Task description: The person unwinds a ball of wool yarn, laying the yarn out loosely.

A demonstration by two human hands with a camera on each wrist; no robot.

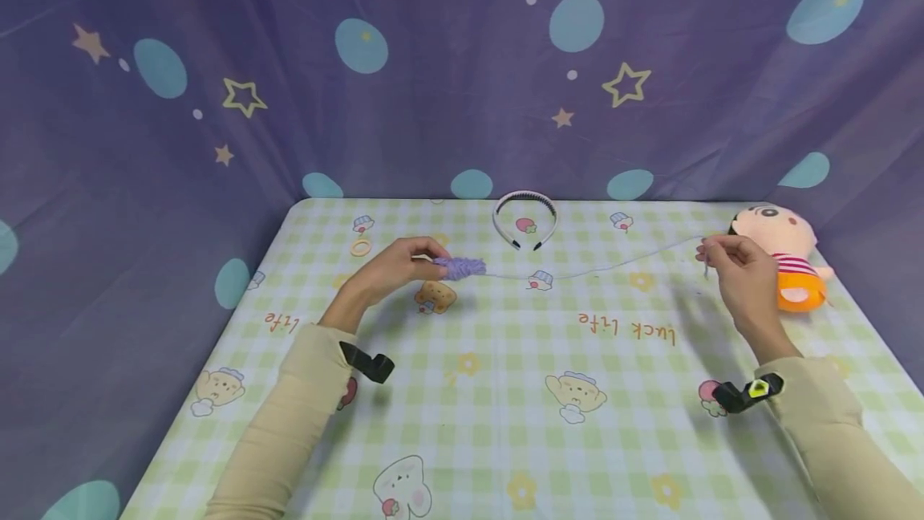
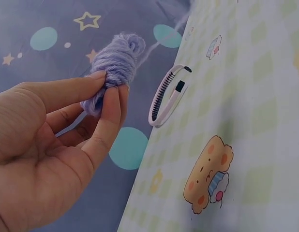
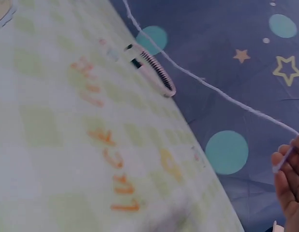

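A small wound bundle of lilac yarn (image 2: 115, 63) is pinched between the thumb and fingers of my left hand (image 1: 407, 265), raised over the left-middle of the table. From the bundle a single yarn strand (image 1: 599, 270) runs right across to my right hand (image 1: 739, 271). There the thumb and fingertips pinch the strand, and a short loose end hangs below them. In the right wrist view the strand (image 3: 217, 91) slants down to the right hand (image 3: 291, 174) at the frame's edge, sagging slightly.
A white headband (image 1: 496, 219) with black inner teeth lies at the table's back middle. Farther left is a small pale ring (image 1: 360, 253). A plush doll (image 1: 783, 231) in orange shorts lies at the right, just beyond my right hand. The checked tablecloth (image 1: 498, 440) meets purple curtains behind.
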